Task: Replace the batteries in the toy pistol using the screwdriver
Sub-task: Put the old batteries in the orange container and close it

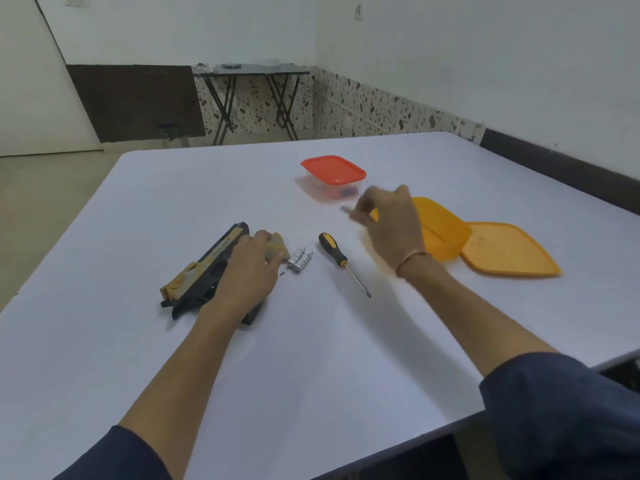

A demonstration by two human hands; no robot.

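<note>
Our left hand (249,271) curls over the toy pistol (204,268), which lies flat on the white table (311,358). Two batteries (300,259) sit just beside it at 3 o'clock, the screwdriver (334,249) beyond them. Our blurred right hand (391,226), at 1 o'clock from the screwdriver, pinches a small grey item (345,209) in front of the open yellow box (446,233).

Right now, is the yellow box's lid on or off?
Off: the yellow lid lies flat on the table beside the yellow box.
</note>
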